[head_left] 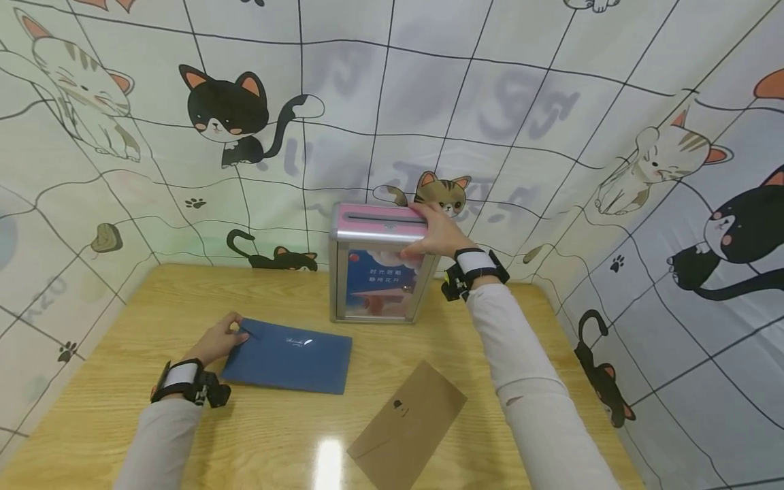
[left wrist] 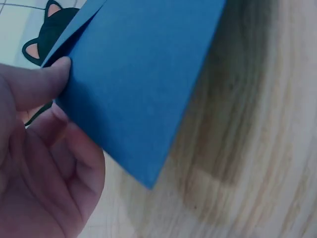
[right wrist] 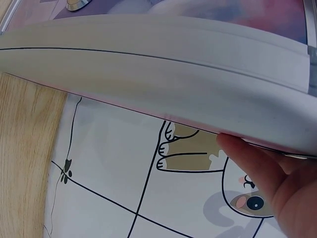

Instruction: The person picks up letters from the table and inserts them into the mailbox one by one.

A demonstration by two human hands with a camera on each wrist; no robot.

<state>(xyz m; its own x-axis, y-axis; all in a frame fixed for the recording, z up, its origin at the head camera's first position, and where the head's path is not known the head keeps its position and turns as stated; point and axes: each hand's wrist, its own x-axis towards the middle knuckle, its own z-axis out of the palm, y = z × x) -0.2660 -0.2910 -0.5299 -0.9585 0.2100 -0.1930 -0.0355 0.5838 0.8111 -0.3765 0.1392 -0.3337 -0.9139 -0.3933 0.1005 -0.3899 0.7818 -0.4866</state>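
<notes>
My left hand (head_left: 214, 342) pinches the upper left corner of a blue envelope (head_left: 294, 364) between thumb and fingers. In the left wrist view, the envelope (left wrist: 143, 84) is tilted, its flap slightly gaping beside the thumb, and casts a shadow on the wood. At the back of the table stands an upright ballot box (head_left: 375, 314) with a silver frame, a pink top with a long slot, and a picture panel. My right hand (head_left: 442, 235) grips its top right edge, thumb toward the front. The right wrist view shows the silver side (right wrist: 148, 74) with the fingers partly hidden.
A brown envelope (head_left: 413, 422) lies at an angle on the wooden table (head_left: 288, 435), nearer to me. A cloth (head_left: 361, 88) printed with cats hangs behind the table and along its sides. Below the box's picture panel, a small round lock (right wrist: 78, 4) shows partly.
</notes>
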